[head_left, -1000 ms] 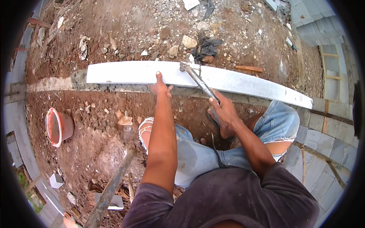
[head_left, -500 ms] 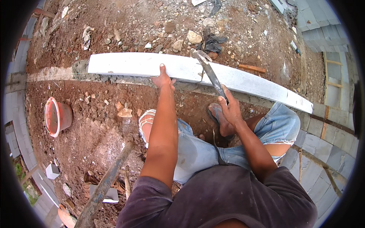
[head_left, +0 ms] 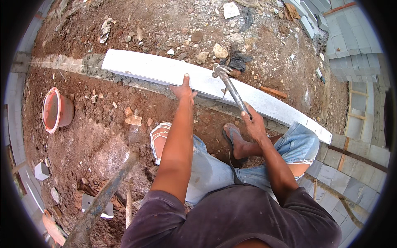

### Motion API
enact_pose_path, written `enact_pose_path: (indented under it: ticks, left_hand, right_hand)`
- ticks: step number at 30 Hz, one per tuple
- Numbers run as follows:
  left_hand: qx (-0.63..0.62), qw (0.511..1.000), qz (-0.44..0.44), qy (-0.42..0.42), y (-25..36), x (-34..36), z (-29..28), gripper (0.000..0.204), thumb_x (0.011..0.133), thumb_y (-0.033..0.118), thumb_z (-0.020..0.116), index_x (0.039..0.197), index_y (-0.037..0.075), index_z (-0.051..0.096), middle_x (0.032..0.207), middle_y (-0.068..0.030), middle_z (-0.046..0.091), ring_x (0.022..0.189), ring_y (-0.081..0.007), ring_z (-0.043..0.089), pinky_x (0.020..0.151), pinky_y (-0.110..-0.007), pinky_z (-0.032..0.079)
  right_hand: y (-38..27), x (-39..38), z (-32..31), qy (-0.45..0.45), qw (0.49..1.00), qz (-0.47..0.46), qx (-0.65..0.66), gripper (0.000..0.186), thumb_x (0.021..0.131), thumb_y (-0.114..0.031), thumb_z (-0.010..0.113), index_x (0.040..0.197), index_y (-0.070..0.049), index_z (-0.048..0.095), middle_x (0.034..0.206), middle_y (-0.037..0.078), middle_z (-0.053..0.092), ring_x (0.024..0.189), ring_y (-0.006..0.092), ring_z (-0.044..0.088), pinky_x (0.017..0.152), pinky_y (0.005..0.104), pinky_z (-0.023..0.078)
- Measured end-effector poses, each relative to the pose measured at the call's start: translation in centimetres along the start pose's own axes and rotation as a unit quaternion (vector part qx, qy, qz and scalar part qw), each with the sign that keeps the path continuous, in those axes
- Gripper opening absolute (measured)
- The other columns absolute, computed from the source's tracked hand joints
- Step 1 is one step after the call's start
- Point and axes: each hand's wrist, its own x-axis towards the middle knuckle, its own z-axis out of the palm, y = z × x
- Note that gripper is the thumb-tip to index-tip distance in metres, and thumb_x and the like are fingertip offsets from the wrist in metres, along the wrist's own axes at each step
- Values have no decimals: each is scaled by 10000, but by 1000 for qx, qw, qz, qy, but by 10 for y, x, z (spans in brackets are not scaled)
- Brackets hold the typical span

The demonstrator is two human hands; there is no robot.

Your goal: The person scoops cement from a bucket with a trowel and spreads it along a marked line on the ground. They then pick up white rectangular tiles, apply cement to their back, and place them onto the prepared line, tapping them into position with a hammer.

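A long row of white blocks (head_left: 144, 68) lies on a grey mortar strip (head_left: 151, 86) across the soil. My left hand (head_left: 183, 91) grips the near edge of the row, thumb on the top face and fingers against the side. In my right hand (head_left: 254, 122) is a hammer (head_left: 233, 91), held by its handle. Its head is over the top of the blocks, near their far edge; whether it touches them I cannot tell. A thin string line (head_left: 68, 65) runs from the left to the row's left end.
An orange bucket (head_left: 66, 111) stands on the soil at left. Stones and a black plastic scrap (head_left: 239, 62) lie beyond the blocks. A thick pole (head_left: 105, 192) slants up at lower left. Grey block stacks (head_left: 351, 33) rise at right, and my sandalled foot (head_left: 237, 142) is beside the row.
The view has turned slightly, so the row slants more. The hammer's head has shifted and tilted above the blocks, with my right hand still on its handle. My left hand stays at the near edge.
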Motion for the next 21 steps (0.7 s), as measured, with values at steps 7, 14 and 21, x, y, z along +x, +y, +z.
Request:
enact_pose_path:
  ticks: [7,14,21]
  left_hand:
    - [14,1000,-16,-13,5,6,-12,1083,886,320,817,1632,209,39,1582,-142,357,1412,-396,416,921,-613,587]
    - [13,1000,-14,-14,0,7,-9,1155,874,342,825,1642,206,-28,1594,-182,330,1416,-427,408,950,-642,566]
    - [19,999,-11,-25,-6,23,-15,1174,849,353,847,1640,188,-4,1590,-181,335,1402,-436,418,924,-657,558]
  right_hand:
    - [-7,1,-1,-9,1000,25,17,545,1049,-432,548,1510,-145,511,1322,215,661,1215,334,636,1032,419,471]
    - [12,-11,1,-14,997,70,31,546,1042,-429,546,1511,-151,511,1309,230,663,1214,375,629,1036,423,471]
    - [0,-9,11,-36,997,61,-7,548,1032,-410,547,1515,-156,501,1357,259,628,1284,428,590,1070,447,457]
